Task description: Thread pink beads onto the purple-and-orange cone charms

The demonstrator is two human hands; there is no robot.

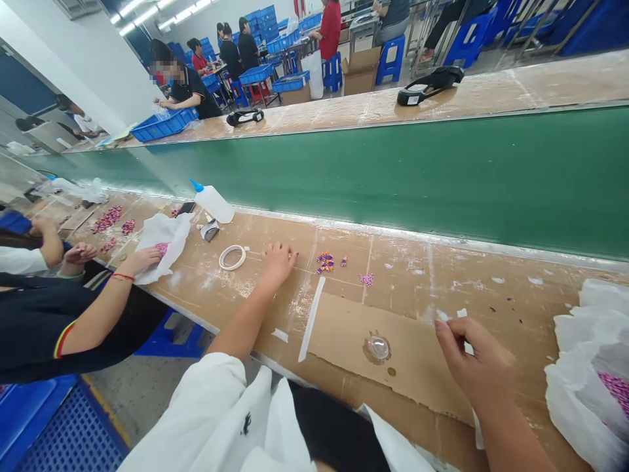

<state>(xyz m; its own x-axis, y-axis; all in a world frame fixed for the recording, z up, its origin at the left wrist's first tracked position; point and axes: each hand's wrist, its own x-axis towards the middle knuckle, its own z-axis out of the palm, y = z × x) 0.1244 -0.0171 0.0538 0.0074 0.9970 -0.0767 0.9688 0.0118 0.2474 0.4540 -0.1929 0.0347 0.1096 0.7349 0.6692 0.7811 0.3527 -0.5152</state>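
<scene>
My left hand (279, 262) rests on the cardboard-covered table, fingers spread, between a roll of white tape (232, 257) and a small pile of purple and orange pieces (325, 263). My right hand (474, 357) is over the right end of a cardboard sheet (339, 328), its thumb and index finger pinched; a small white bit shows by the fingers, but what they hold is too small to make out. On the sheet lies a small clear round dish (378, 347) in a wet patch. A little heap of pink pieces (366, 280) lies beyond the sheet.
White bag with pink pieces (580, 367) at the right edge. A bottle with a blue tip (214, 203) lies at the back left. Co-workers' hands handle pieces by a white sheet (171, 236) on the left. A green belt (393, 177) runs behind the table.
</scene>
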